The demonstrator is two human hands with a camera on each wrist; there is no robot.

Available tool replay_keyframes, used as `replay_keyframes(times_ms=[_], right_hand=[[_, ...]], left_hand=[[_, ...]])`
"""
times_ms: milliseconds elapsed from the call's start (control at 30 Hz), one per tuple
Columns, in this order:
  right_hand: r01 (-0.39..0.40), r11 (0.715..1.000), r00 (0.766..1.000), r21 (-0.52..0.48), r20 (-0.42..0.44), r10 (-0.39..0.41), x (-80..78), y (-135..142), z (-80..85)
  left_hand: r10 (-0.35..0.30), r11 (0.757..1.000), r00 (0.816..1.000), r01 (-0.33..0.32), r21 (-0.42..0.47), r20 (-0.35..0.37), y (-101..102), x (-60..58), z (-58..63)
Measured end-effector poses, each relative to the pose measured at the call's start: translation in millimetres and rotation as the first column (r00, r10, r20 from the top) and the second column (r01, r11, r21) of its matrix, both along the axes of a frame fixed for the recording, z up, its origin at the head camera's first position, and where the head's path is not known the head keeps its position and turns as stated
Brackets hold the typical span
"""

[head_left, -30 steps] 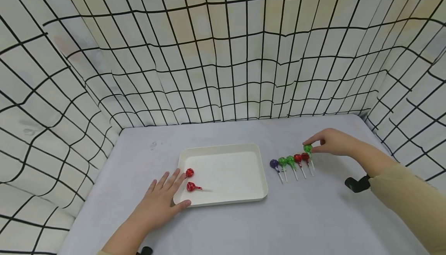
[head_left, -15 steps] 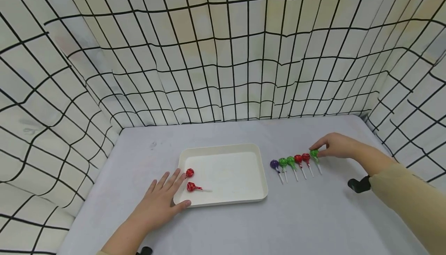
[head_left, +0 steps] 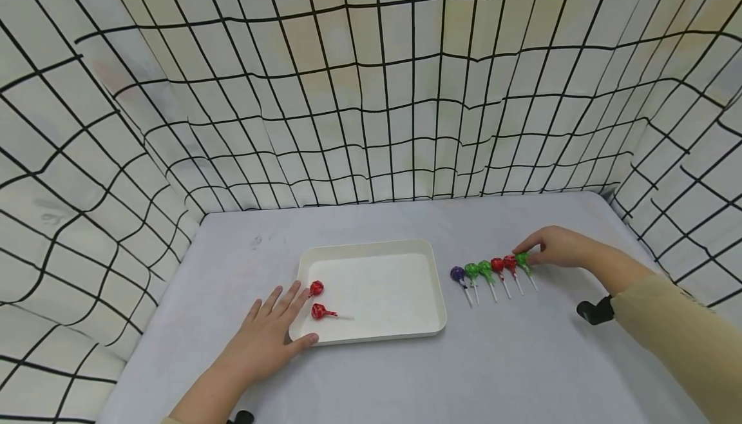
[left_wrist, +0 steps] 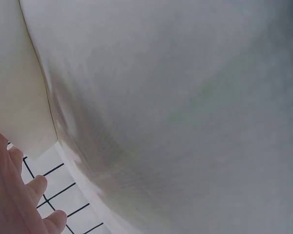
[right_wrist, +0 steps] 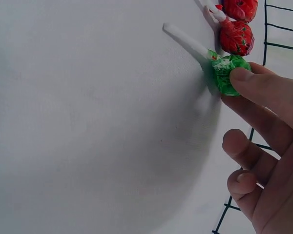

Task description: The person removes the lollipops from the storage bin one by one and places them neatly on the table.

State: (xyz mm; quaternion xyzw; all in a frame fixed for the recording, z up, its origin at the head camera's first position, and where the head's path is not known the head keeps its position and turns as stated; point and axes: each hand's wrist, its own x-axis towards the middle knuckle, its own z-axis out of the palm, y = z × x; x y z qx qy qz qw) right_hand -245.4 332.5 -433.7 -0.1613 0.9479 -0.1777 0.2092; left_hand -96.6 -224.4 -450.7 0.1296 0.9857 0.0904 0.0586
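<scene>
My right hand [head_left: 559, 247] pinches the green head of a lollipop [right_wrist: 226, 73] at the right end of a row on the table. Beside it stand two red lollipops [head_left: 510, 263], then two green lollipops [head_left: 484, 269] and a purple lollipop [head_left: 458, 274], all with sticks toward me. In the right wrist view, the thumb presses the green wrapper close to a red one. My left hand [head_left: 263, 334] lies with fingers spread over the left edge of the white tray [head_left: 382, 289]. Two red lollipops [head_left: 318, 311] lie in the tray near those fingertips.
A white cloth covers the table [head_left: 493, 366]. Walls of white fabric with a black grid [head_left: 406, 89] rise behind and at both sides. A black device [head_left: 595, 311] sits at the right wrist.
My right hand has moved the green lollipop slightly right and down, from above the red ones to the row's right end beside them. The left hand has stayed in place.
</scene>
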Motion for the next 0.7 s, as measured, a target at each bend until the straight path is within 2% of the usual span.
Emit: replay_keyframes(times_ms=[333,700], right_hand=[[-0.01,1.0,0.999,-0.026,-0.031,0.009,-0.3,1.5,11.1],[-0.011,0.999,1.0,-0.049,-0.025,0.01,-0.2,-9.7,19.4]], left_hand=[[-0.002,1.0,1.0,0.002,-0.006,0.004,-0.4,0.5,3.7],[-0.005,1.0,1.0,0.005,-0.006,-0.002,-1.0,-0.1,2.7]])
